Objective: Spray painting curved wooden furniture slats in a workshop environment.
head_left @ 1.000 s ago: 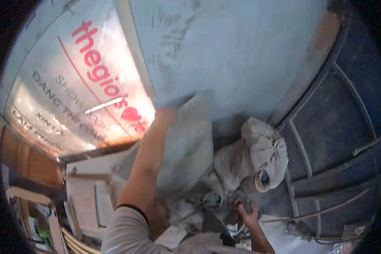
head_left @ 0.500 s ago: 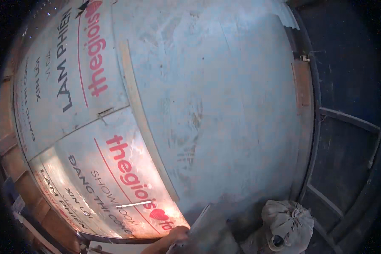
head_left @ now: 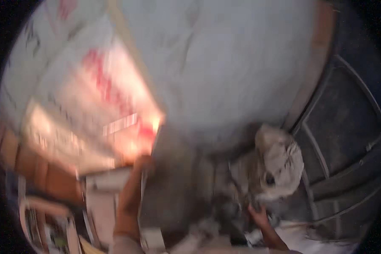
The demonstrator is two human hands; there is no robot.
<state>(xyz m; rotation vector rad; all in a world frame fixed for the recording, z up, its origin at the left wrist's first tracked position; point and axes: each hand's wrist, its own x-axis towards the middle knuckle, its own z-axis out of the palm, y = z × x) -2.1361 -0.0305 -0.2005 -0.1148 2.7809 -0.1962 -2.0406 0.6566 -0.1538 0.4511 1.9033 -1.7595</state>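
Seemingly grey, blurred panel point(head_left: 173, 182), left hand point(head_left: 144, 163) touching.

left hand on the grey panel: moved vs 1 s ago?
Cannot tell. The now frame is motion-blurred and the head camera swung between frames. The left hand is at the grey panel edge, beside the crumpled sack, much as before.

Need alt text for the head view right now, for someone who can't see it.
Motion-blurred view: the left hand reaches up to the edge of a grey sheet, and the right hand is low beside a crumpled grey sack. Behind are a pale wall, a backlit banner with red lettering and a dark metal door.
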